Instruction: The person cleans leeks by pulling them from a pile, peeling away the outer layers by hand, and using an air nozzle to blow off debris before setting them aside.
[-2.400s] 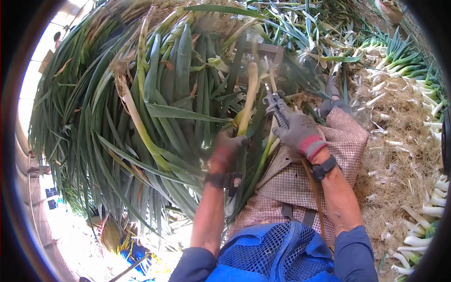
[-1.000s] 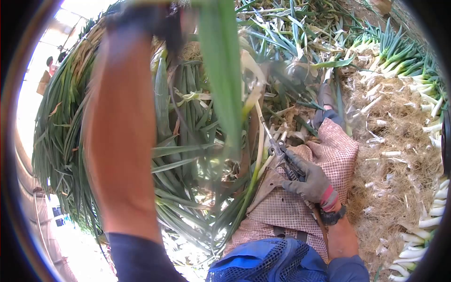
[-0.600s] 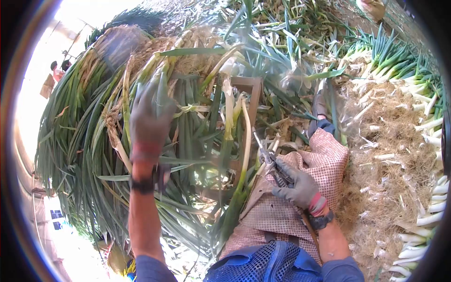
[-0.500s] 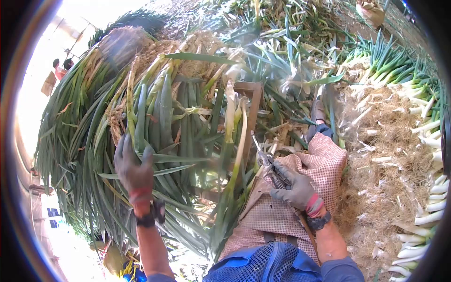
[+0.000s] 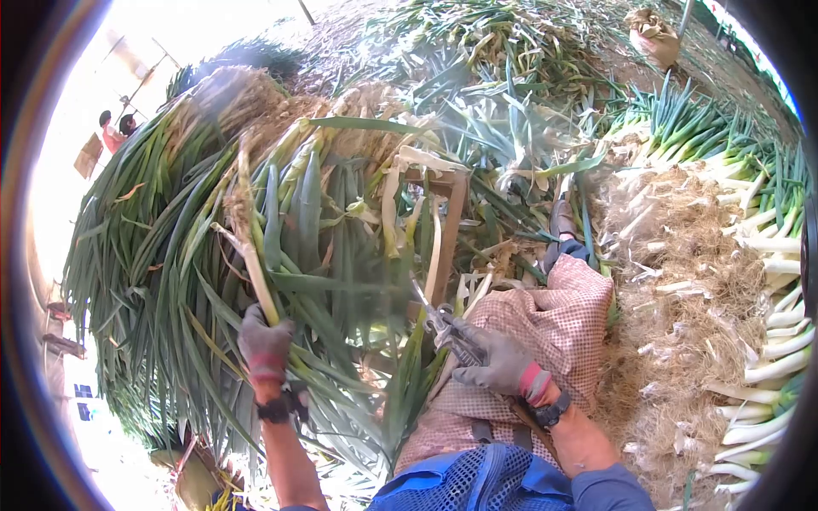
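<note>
Whitish leek (image 5: 255, 274), seemingly clasped, juts beyond left grip (image 5: 266, 342)

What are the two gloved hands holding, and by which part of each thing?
The left hand grips a leek-like plant by its stalk, just below the pale stretch; the right hand holds a nozzled tool by its handle.
</note>
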{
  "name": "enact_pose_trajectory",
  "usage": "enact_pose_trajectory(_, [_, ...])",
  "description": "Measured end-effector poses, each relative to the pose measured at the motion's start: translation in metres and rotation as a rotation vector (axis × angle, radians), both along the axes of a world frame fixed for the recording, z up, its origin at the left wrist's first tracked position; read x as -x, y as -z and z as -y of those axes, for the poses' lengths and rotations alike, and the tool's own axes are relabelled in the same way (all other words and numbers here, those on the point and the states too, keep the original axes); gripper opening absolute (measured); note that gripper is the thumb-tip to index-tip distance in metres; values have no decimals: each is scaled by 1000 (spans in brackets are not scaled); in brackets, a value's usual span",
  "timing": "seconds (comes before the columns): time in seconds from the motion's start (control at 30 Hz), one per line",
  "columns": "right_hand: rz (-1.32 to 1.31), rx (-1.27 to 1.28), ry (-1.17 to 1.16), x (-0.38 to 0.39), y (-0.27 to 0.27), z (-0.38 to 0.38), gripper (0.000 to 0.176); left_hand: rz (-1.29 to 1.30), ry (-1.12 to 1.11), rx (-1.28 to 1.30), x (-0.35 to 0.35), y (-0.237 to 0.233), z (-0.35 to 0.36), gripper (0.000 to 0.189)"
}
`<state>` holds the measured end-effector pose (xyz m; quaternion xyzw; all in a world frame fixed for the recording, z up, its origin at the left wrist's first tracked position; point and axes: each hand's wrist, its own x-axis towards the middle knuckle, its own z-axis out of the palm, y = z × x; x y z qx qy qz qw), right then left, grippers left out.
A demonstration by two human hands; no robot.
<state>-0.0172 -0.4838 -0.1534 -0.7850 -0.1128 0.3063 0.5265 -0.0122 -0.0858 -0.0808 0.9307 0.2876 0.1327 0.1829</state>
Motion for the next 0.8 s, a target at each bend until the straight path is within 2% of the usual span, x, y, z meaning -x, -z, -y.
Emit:
enact_pose_trajectory(0.13, [67, 10, 42, 3, 9, 4, 95, 98, 24, -51, 21, 17, 49, 34])
enact_pose_trajectory(0.27, [15, -94, 94, 1, 28, 5, 95, 39, 16, -64, 32, 27, 50, 33])
enact_pose_trajectory(0.37, [119, -204, 117, -1, 46, 0, 90, -6, -38, 16, 25, 21, 32, 36])
enact_pose_trajectory(0.43, [-21, -66, 87, -8, 6, 2, 94, 118, -7, -94, 7, 0, 21, 42])
enact_pose_trajectory(0.47, [-96, -3, 52, -10, -10, -2, 96, 243, 51, -273, -7, 4, 12, 47])
enact_pose_trajectory(0.5, [-53, 23, 28, -10, -9, -4, 96, 365, 93, -470, -23, 9, -3, 52])
enact_pose_trajectory(0.57, [33, 40, -43, -10, 2, -7, 96, 136, 73, -413, -60, 0, -17, 61])
enact_pose_trajectory(0.63, [72, -46, -54, -8, -2, -19, 95, -25, 19, -325, -86, -12, -10, 57])
enact_pose_trajectory(0.7, [62, -133, 12, -8, 3, -22, 94, -39, -15, -308, -94, -6, -12, 56])
enact_pose_trajectory(0.8, [-37, -50, 28, -10, 6, -19, 94, 17, -1, -226, -84, 4, -12, 49])
